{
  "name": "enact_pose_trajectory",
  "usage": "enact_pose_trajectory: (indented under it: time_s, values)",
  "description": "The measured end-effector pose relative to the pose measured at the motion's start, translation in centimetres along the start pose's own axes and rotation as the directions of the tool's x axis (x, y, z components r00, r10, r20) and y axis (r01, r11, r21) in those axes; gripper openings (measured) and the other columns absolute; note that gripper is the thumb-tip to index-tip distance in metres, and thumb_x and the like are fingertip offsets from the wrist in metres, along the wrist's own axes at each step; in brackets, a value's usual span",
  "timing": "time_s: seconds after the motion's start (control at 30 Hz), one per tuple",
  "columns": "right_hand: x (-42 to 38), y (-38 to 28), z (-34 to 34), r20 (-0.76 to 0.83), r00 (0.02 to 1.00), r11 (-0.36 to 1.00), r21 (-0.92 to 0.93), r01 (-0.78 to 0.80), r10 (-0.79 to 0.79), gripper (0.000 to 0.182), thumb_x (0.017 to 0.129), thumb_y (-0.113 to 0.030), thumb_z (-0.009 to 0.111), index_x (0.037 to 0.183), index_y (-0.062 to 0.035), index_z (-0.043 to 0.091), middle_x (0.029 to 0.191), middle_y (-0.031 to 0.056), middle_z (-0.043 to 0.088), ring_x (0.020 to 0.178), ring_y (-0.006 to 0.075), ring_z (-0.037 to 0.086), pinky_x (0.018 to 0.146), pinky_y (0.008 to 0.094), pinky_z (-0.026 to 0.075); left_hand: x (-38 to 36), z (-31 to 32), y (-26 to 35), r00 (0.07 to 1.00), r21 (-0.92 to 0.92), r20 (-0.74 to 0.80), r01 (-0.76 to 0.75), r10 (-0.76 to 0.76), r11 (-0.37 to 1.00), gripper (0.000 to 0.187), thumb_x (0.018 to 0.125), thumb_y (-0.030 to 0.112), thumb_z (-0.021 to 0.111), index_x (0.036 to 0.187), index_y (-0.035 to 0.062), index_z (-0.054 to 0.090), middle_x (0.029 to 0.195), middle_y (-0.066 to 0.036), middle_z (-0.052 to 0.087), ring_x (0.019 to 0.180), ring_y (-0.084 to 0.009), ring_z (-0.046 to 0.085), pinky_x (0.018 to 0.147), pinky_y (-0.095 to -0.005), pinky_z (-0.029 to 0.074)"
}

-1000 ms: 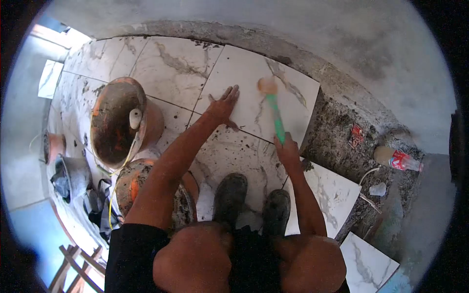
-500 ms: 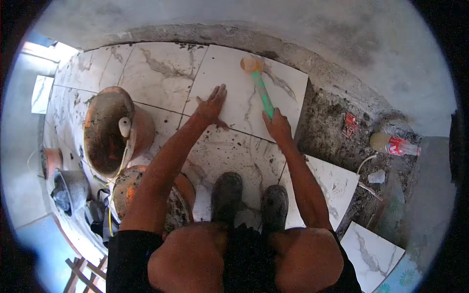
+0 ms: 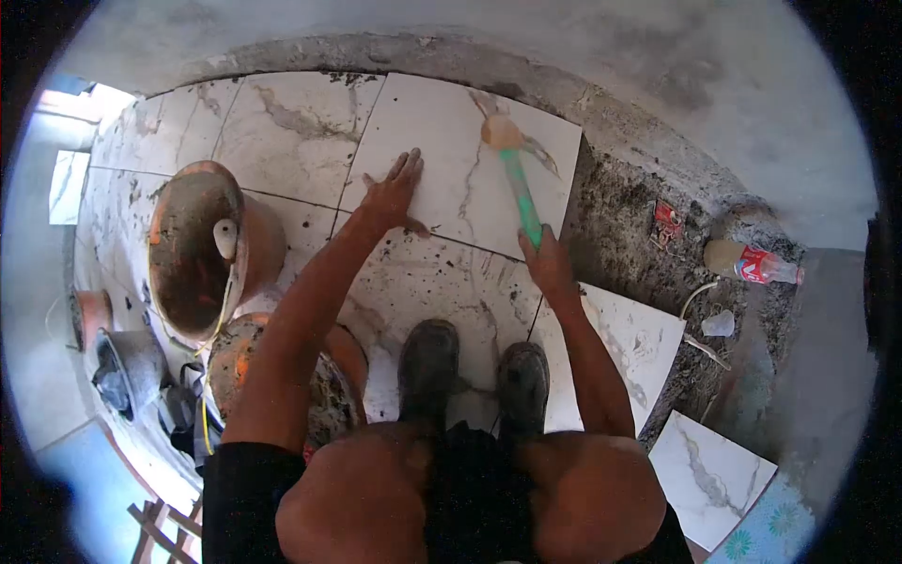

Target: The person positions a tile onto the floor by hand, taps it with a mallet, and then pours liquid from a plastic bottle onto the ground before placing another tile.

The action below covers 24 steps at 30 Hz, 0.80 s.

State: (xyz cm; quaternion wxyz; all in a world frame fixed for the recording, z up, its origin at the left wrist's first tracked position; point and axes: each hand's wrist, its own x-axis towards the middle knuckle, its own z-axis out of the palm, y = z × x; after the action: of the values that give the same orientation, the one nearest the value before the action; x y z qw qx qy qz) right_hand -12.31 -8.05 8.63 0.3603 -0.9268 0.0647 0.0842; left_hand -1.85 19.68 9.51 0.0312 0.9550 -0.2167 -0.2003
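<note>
My right hand grips the green handle of a rubber mallet, whose round, orange-brown head is over the right part of a white marbled tile. Fingers spread, my left hand lies flat at the lower left part of the same tile, near the joint with its neighbours. The tile borders other laid tiles on the left, and bare grey mortar shows along its right edge.
Two mortar-stained buckets stand to my left, with a grey basin beyond. At right, a bottle, a red packet and a plastic cup lie on rough ground. A loose tile lies at lower right.
The mallet head has shifted slightly right and down over the tile, with my right hand lower. My left hand stays flat on the tile while the whole view has shifted a little.
</note>
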Motion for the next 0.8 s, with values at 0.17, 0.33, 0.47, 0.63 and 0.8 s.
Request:
enact_pose_trajectory:
  time_s: [0.17,0.33,0.47,0.63,0.8]
  values:
    - [-4.7,-1.7,-1.1,0.014,1.000,1.000,0.008,-0.021,0.021,0.042,0.085,-0.039,0.051,0.099,0.0004,0.046,0.076,0.0245,0.058,0.071,0.0380,0.060,0.063,0.0468,0.047,0.1,-0.3,0.1,0.999,-0.035,0.029,0.021,-0.020,0.999,0.125,0.040,0.053,0.079,0.137,0.0064,0.015,0.146,0.000,0.001,0.134,-0.0200,0.006,0.090,-0.0735,0.021]
    - [-4.6,-1.9,-1.6,0.195,0.978,0.990,-0.132,-0.042,0.068,0.043,0.084,-0.040,0.053,0.101,-0.0005,0.047,0.077,0.0249,0.058,0.072,0.0390,0.060,0.065,0.0475,0.047,0.6,-0.5,0.0,0.999,0.003,0.037,0.029,-0.029,1.000,0.126,0.040,0.053,0.079,0.137,0.0065,0.014,0.146,0.000,0.000,0.134,-0.0199,0.006,0.090,-0.0734,0.022]
    - [-5.6,-1.3,-0.7,0.175,0.983,0.994,-0.107,-0.030,0.048,0.043,0.083,-0.039,0.055,0.100,-0.0008,0.047,0.078,0.0249,0.058,0.073,0.0401,0.059,0.066,0.0477,0.047,0.5,-0.2,-0.1,0.999,-0.008,0.036,0.029,-0.028,1.000,0.127,0.039,0.054,0.079,0.137,0.0068,0.013,0.146,0.000,0.000,0.134,-0.0196,0.006,0.089,-0.0736,0.023]
    - [-5.7,-1.2,-1.4,0.196,0.980,0.997,-0.081,-0.014,0.030,0.041,0.083,-0.038,0.055,0.099,-0.0011,0.047,0.079,0.0249,0.058,0.073,0.0399,0.059,0.064,0.0476,0.047,0.3,0.3,-0.2,0.999,-0.003,0.040,0.024,-0.024,1.000,0.128,0.038,0.054,0.079,0.138,0.0080,0.013,0.146,0.000,0.001,0.134,-0.0197,0.007,0.089,-0.0739,0.022]
    - [-6.1,3.0,1.1,0.118,0.989,0.952,-0.280,0.123,-0.092,0.048,0.084,-0.039,0.054,0.105,0.0030,0.046,0.072,0.0206,0.058,0.065,0.0387,0.058,0.059,0.0449,0.045,0.2,0.3,-0.4,1.000,-0.025,-0.005,-0.003,0.003,1.000,0.128,0.037,0.052,0.080,0.137,0.0083,0.015,0.146,0.000,0.003,0.134,-0.0200,0.007,0.088,-0.0740,0.023]
